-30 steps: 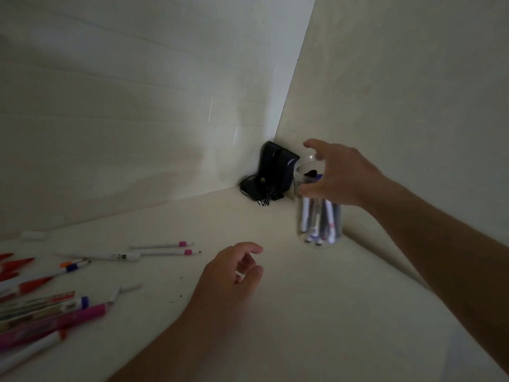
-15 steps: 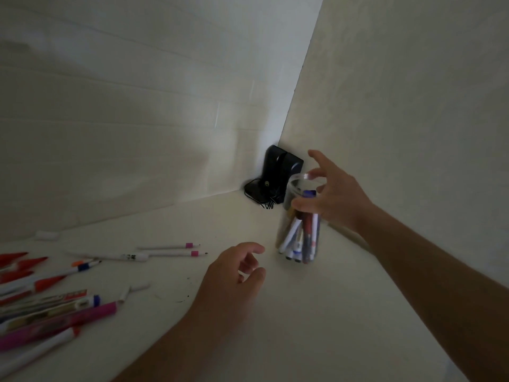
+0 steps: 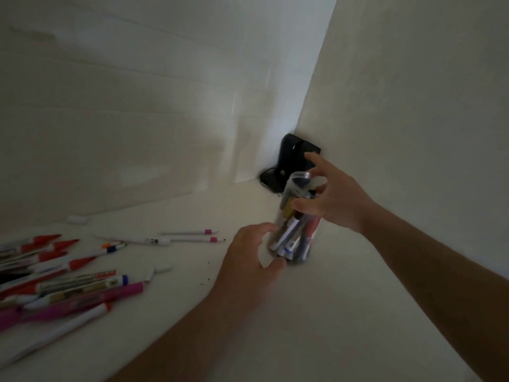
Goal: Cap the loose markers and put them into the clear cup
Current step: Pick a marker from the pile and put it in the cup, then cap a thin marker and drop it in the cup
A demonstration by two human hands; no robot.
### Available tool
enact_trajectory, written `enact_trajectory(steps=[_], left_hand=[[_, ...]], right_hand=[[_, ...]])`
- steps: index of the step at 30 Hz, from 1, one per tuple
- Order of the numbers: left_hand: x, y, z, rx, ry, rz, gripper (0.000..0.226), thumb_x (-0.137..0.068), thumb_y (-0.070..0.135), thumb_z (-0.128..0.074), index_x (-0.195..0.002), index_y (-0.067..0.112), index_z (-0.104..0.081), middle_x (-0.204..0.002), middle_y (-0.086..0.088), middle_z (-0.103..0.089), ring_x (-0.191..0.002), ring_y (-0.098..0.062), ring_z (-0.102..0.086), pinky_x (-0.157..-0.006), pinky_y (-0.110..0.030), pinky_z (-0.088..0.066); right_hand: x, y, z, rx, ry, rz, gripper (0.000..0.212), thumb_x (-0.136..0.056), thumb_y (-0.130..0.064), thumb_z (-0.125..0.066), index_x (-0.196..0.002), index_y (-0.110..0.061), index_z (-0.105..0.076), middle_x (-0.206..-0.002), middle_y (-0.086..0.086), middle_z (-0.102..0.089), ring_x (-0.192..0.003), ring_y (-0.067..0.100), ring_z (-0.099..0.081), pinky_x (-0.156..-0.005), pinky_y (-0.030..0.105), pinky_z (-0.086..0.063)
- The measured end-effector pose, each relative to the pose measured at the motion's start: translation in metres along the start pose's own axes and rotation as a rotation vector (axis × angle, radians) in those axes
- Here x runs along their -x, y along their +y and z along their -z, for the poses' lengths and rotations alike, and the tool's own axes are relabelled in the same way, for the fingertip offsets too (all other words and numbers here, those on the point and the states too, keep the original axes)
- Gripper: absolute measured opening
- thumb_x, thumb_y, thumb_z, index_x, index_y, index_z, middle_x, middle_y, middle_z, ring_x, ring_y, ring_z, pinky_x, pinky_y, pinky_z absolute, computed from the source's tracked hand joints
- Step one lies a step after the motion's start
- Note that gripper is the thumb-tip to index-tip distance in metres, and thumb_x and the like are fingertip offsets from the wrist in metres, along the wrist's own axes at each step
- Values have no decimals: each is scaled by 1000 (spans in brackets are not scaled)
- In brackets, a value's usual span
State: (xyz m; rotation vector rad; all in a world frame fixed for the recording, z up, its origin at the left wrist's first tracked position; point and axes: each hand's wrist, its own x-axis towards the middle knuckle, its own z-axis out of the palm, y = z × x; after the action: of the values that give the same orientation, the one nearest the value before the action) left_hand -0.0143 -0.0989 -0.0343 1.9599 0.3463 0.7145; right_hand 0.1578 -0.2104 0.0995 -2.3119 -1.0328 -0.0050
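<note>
A clear cup (image 3: 296, 232) with several markers inside stands tilted on the white table, near the middle of the view. My right hand (image 3: 334, 195) grips its upper part, thumb across the front and fingers over the rim. My left hand (image 3: 252, 259) curls around the cup's lower left side. A heap of loose markers (image 3: 63, 282) in red, magenta and white lies at the left edge. Two thin pink-banded pens (image 3: 192, 236) lie further back, and a white cap (image 3: 162, 269) lies beside the heap.
A black device with a cord (image 3: 289, 166) sits in the far corner where two white walls meet. Another small white cap (image 3: 78, 219) lies by the back wall. The right wall runs close behind the cup.
My right hand has brought the cup down and leftward from near the right wall to the table. My left hand has moved right and taken hold of the cup's base.
</note>
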Motion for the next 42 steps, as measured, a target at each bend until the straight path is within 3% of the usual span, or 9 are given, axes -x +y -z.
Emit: enact_trajectory(steps=[5,7,10,13,16,22,32,36,42], left_hand=[[7,15,4,23,62,-88,53,-85,23,-67,-129,45,-48,-131,17,-40,-116,-1,-47,-101,-27,-47],[8,24,16,132,131,-61,57,-86,13,-65,-129,47,-49,-131,20,-40,-118,1,-47,-100,-26,-47],[0,39,57,313,285,26,58,-87,2,-57,-122,48,-54,-125,17,-46,-110,0,-51,-92,-30,-54],[-3,38,118,273,353,48,49,-88,0,-58,-111,43,-61,-113,6,-57,-96,-8,-57,-64,-17,-53],[9,17,184,-10,291,99,33,-93,8,-60,-102,39,-66,-99,7,-63,-77,-4,-58,-55,-15,-47],[41,-13,226,-474,121,232,14,-93,28,-63,-99,39,-69,-91,17,-66,-74,2,-62,-66,-23,-49],[18,-23,162,-1045,-212,202,31,-90,54,-58,-110,37,-72,-111,5,-58,-111,-23,-48,-89,-39,-40],[9,-19,156,-1017,-202,162,24,-93,48,-59,-104,34,-75,-109,6,-63,-109,-21,-52,-91,-37,-44],[-1,-6,133,-112,145,206,7,-94,35,-69,-92,32,-64,-82,16,-74,-69,4,-61,-64,-18,-44]], right_hand=[[10,-27,12,277,-155,-28,114,-67,-62,-85,-159,-45,-20,-154,-3,-48,-120,18,-56,-94,33,-46],[16,-43,12,428,81,112,98,-72,-73,-71,-156,-34,-36,-154,0,-47,-134,26,-48,-106,40,-43],[25,-78,-14,279,349,443,44,-93,-47,-58,-126,-21,-68,-111,1,-70,-103,26,-62,-97,35,-46],[31,-107,-69,206,41,428,19,-99,-28,-61,-113,-32,-73,-89,-20,-63,-82,5,-60,-77,26,-49],[31,-109,-141,321,-227,518,18,-99,-33,-58,-106,-32,-74,-98,-9,-69,-91,17,-63,-80,34,-50],[8,-109,-194,315,-263,451,22,-98,-29,-63,-118,-26,-72,-118,2,-63,-108,27,-58,-93,38,-48],[14,-95,-166,526,-513,308,30,-97,-30,-60,-125,-33,-50,-118,1,-60,-99,21,-57,-77,33,-48],[31,-85,-126,57,-476,116,41,-96,-19,-64,-129,-40,-52,-97,-7,-68,-70,12,-66,-55,24,-54],[62,-64,-119,-1414,-79,-234,22,-97,5,-53,-88,-11,-65,-79,9,-65,-67,18,-62,-59,21,-54]])
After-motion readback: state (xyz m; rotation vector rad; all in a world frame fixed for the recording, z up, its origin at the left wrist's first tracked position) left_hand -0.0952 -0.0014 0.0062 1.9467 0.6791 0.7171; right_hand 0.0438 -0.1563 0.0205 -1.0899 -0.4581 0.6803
